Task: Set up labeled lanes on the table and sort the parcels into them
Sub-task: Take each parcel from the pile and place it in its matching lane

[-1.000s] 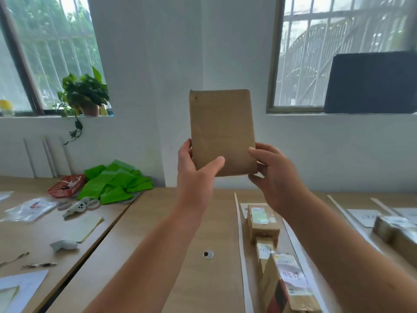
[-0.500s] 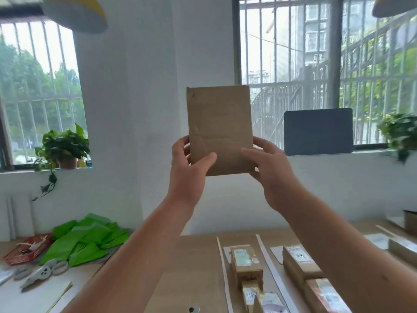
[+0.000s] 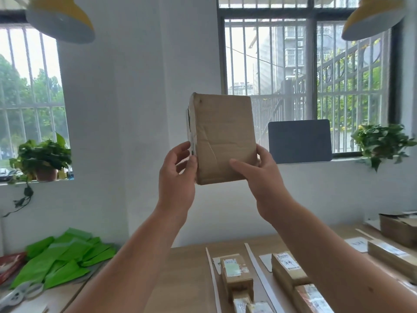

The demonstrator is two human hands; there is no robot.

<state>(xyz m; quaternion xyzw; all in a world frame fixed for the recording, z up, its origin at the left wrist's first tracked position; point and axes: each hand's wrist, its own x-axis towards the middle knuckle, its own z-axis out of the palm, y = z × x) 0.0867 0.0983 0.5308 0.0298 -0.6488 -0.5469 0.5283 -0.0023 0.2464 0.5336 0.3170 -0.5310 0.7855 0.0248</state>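
Note:
I hold a brown cardboard parcel (image 3: 223, 136) upright at face height in front of the white wall. My left hand (image 3: 176, 177) grips its lower left edge, where a strip of label shows on the side. My right hand (image 3: 259, 175) holds the lower right corner, thumb across the front face. Below, on the wooden table (image 3: 185, 279), white strips (image 3: 255, 263) mark lanes. One lane holds a small labelled box (image 3: 234, 274), the lane to its right another parcel (image 3: 286, 269), and further parcels (image 3: 392, 258) lie at the far right.
Green bags (image 3: 63, 256) and scissors (image 3: 20, 292) lie on the table at the left. Potted plants (image 3: 42, 157) stand on both window sills, and a dark panel (image 3: 300, 141) leans on the right sill. Two yellow lamps (image 3: 61, 16) hang overhead.
The view has tilted upward, showing more window and lamps. The parcel has turned slightly so its left side shows, and my left thumb has moved off the front face to the edge.

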